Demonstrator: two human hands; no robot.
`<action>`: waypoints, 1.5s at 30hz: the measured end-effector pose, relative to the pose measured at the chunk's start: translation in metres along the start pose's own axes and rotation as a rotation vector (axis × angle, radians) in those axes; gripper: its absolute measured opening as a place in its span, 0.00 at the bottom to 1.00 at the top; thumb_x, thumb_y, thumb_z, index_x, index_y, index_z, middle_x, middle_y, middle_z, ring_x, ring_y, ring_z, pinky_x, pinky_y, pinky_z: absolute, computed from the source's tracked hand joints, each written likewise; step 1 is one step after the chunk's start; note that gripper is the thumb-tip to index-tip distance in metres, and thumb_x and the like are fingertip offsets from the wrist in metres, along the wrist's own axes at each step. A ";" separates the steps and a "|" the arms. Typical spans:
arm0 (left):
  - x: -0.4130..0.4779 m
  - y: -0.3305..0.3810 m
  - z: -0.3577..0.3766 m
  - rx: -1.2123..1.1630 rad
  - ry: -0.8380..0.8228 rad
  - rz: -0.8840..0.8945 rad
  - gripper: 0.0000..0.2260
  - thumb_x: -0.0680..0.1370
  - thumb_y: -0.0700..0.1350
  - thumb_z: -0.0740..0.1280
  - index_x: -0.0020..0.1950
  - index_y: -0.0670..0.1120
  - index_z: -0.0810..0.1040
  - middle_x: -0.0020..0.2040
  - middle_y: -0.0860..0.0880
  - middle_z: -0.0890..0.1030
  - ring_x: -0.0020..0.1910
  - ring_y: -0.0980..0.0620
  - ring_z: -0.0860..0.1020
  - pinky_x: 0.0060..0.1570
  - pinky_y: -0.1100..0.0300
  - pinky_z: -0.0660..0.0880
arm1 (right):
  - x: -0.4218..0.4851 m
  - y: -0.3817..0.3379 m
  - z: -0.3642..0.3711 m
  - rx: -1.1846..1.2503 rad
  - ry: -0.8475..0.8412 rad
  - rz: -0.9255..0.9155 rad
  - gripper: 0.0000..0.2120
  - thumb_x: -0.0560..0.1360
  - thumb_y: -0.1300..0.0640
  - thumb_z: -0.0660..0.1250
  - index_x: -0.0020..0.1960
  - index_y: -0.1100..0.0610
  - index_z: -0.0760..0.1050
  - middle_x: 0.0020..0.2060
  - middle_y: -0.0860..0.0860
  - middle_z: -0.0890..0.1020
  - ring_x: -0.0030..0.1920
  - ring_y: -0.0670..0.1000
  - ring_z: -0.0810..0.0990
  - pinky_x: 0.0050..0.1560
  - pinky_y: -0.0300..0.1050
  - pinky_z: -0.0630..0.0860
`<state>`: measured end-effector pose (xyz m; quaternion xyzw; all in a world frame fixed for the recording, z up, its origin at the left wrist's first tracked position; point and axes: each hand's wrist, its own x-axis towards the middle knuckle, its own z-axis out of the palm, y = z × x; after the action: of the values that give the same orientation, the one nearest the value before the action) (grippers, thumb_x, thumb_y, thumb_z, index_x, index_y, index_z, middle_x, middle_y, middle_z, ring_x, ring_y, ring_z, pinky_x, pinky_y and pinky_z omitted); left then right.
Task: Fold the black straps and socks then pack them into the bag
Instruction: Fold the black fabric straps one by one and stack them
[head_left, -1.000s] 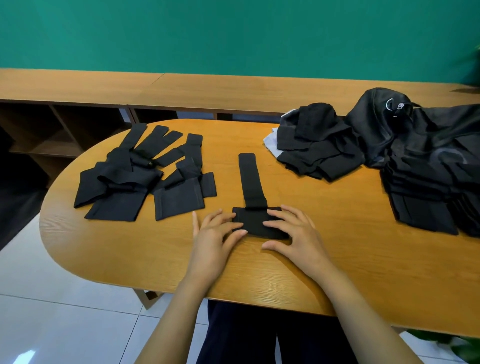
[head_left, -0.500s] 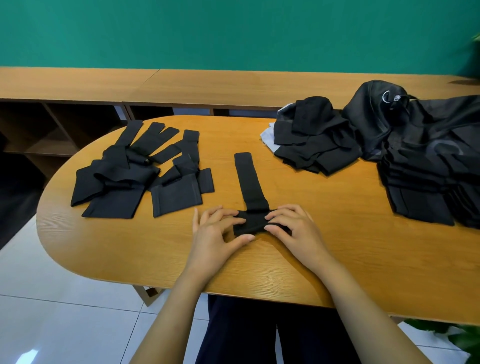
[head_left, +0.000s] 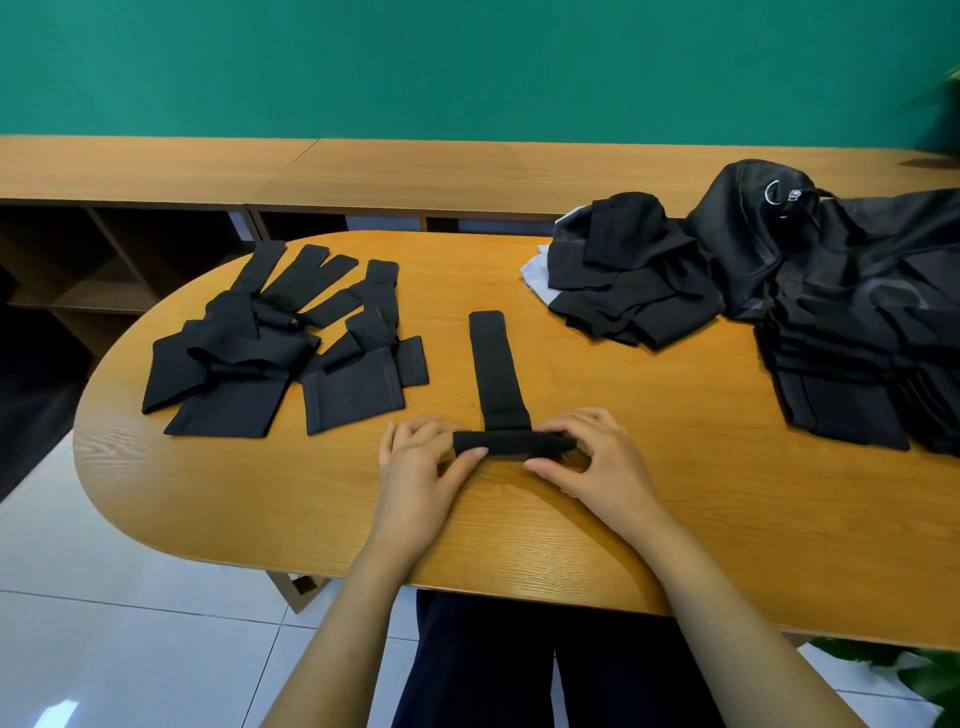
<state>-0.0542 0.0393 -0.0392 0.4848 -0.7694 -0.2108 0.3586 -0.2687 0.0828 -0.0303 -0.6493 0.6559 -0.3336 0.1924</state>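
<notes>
Both forearms are reaching forward over the near edge of the oval wooden table (head_left: 675, 525), wrists low and palms facing down. The left hand (head_left: 415, 470) is curling its fingers over the left end of a narrow roll at the near end of the black strap (head_left: 500, 374), with the thumb pressing in from the near side, so it is pinching that end. The right hand (head_left: 600, 462) is mirroring it on the right end of the roll, fingers arching over the top and the thumb tucking underneath towards the wearer. The roll is lying crosswise between the two sets of fingertips. A second ago this wide end was lying flat under straight fingers; half a second ago it was starting to lift and double over, and now it is sitting as a tight bar, with both hands gripping rather than pressing. Beyond the fingertips the rest of the strap is running straight away across the tabletop, flat and unrolled. Further out and to the left of the left fingers, a spread of loose black straps (head_left: 270, 358) is lying overlapped. Out to the right of the right fingers, a stack of black fabric (head_left: 852, 384) is sitting near the table's edge, and beyond it a heap of folded black pieces (head_left: 634, 280) is resting beside the black bag (head_left: 748, 234), which is slumping against the stack. A wooden shelf unit (head_left: 415, 174) is standing behind the table.
</notes>
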 end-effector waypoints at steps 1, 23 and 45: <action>0.000 0.000 0.000 -0.005 0.016 -0.014 0.14 0.76 0.60 0.61 0.47 0.52 0.81 0.47 0.61 0.78 0.56 0.61 0.68 0.72 0.42 0.55 | 0.001 0.000 0.000 -0.023 -0.001 0.014 0.18 0.71 0.40 0.69 0.58 0.44 0.78 0.56 0.43 0.75 0.61 0.46 0.70 0.61 0.47 0.69; 0.001 -0.004 0.003 0.157 0.148 -0.088 0.20 0.75 0.53 0.71 0.66 0.54 0.74 0.47 0.59 0.76 0.53 0.57 0.70 0.64 0.51 0.62 | 0.001 0.003 0.004 -0.144 0.131 -0.054 0.08 0.73 0.45 0.70 0.42 0.45 0.72 0.39 0.41 0.76 0.47 0.45 0.70 0.54 0.46 0.68; -0.001 0.000 0.002 0.156 -0.067 0.049 0.24 0.75 0.66 0.56 0.59 0.56 0.82 0.63 0.60 0.76 0.69 0.54 0.65 0.73 0.41 0.48 | 0.000 -0.002 0.002 -0.238 -0.081 -0.147 0.27 0.71 0.31 0.58 0.66 0.40 0.74 0.68 0.36 0.71 0.73 0.42 0.57 0.76 0.53 0.49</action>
<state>-0.0556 0.0400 -0.0403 0.4850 -0.8067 -0.1575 0.2987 -0.2662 0.0829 -0.0307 -0.7267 0.6332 -0.2402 0.1153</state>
